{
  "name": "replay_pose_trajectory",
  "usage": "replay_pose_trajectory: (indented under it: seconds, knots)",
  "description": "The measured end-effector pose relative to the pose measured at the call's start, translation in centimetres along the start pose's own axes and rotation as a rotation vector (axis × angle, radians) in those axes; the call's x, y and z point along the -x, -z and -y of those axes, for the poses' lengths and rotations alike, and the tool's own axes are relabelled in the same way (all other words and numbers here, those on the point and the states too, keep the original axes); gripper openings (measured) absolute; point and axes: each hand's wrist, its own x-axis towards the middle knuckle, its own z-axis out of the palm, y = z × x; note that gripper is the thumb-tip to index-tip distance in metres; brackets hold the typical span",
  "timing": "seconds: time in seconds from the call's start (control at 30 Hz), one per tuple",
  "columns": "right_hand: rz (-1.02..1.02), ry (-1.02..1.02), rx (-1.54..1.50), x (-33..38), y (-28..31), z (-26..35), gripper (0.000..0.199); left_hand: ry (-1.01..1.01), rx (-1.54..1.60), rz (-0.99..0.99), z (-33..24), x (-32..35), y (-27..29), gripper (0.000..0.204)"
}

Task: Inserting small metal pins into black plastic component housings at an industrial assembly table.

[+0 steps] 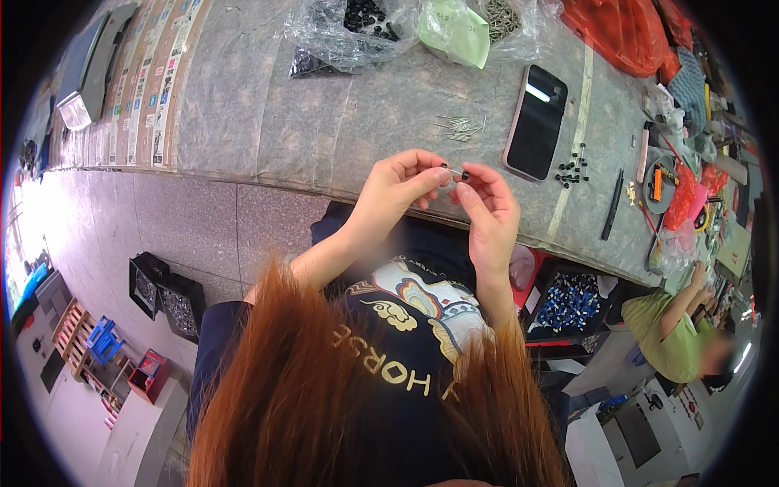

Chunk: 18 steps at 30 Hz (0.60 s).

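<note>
Left hand (pixel 399 183) and right hand (pixel 480 197) meet over the table (pixel 324 122) edge, fingertips pinched on one pin (pixel 454 171) and its black cap, spare pins (pixel 460 125) at 12 o'clock within reach.

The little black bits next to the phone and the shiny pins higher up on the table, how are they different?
The black bits are dark, short and stubby; the pins are silvery, long and thin. The black bits lie scattered right of the phone; the pins lie bunched in a loose heap to its left. Both rest loose on the grey table, untouched. The left hand and right hand hold one thin pin with a dark tip between them.
</note>
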Motion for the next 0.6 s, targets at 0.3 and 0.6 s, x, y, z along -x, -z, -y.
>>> replay_pose_trajectory:
  seconds: [0.3,0.6]
  knots:
    - [0.047,0.003,-0.049,0.27,0.43,0.22,0.018,-0.012,-0.037,0.004,-0.6,0.65,-0.49,0.018]
    - [0.0,0.044,0.048,0.42,0.47,-0.19,0.016,-0.103,-0.165,-0.023,-0.36,1.07,-0.58,0.017]
